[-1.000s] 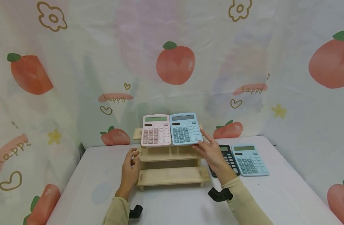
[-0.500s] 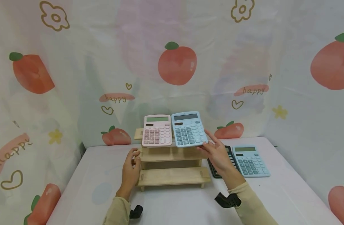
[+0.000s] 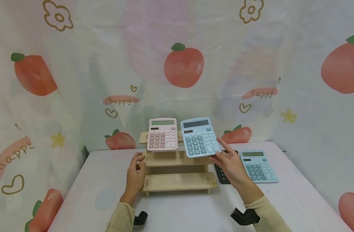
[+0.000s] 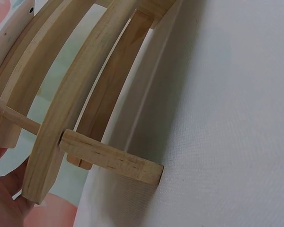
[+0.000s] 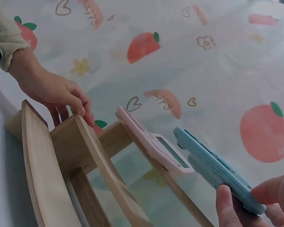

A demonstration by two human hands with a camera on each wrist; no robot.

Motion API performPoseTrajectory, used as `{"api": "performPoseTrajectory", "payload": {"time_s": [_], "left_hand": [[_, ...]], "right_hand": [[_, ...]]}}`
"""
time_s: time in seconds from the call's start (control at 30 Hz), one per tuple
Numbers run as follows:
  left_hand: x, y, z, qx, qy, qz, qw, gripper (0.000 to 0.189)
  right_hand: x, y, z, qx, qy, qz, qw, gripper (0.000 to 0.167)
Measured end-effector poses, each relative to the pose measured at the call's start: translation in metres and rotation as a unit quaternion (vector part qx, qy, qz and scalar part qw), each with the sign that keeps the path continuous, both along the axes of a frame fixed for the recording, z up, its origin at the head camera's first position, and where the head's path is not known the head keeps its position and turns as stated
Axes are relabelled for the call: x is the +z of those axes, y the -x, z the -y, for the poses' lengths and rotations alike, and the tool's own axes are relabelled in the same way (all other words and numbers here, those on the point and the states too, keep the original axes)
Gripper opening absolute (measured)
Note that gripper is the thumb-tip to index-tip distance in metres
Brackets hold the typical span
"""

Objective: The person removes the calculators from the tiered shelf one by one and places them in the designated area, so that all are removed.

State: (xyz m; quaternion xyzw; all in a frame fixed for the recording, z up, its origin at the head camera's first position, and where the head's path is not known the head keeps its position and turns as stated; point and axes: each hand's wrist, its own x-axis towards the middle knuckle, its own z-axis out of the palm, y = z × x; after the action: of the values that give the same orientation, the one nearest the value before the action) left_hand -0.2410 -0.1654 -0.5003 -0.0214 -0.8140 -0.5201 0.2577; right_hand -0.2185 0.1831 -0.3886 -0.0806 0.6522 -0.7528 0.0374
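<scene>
Head: the right hand (image 3: 230, 168) is pinching a light-blue calculator (image 3: 198, 138) at its lower right corner, beside a pink calculator (image 3: 162, 135) that is resting on the top tier of a wooden rack (image 3: 180, 182); a black calculator (image 3: 222, 175) and a second blue calculator (image 3: 259, 167) are lying on the desk (image 3: 104, 180). Left wrist: the left hand's (image 4: 4, 203) grip is holding one tier's end. Right wrist: the light-blue calculator is tilting in mid-air, apart from the pink calculator.

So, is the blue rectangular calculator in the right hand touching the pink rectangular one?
Apart. The head view shows a gap between the blue calculator and pink calculator.
</scene>
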Motion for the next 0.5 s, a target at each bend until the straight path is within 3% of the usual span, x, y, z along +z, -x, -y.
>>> {"api": "performPoseTrajectory", "payload": {"time_s": [0.5], "left_hand": [[-0.002,0.002,0.0,0.006,0.001,-0.007,1.0,0.022]], "right_hand": [[-0.016,-0.024,-0.025,0.003,-0.014,0.004,0.9999,0.068]]}}
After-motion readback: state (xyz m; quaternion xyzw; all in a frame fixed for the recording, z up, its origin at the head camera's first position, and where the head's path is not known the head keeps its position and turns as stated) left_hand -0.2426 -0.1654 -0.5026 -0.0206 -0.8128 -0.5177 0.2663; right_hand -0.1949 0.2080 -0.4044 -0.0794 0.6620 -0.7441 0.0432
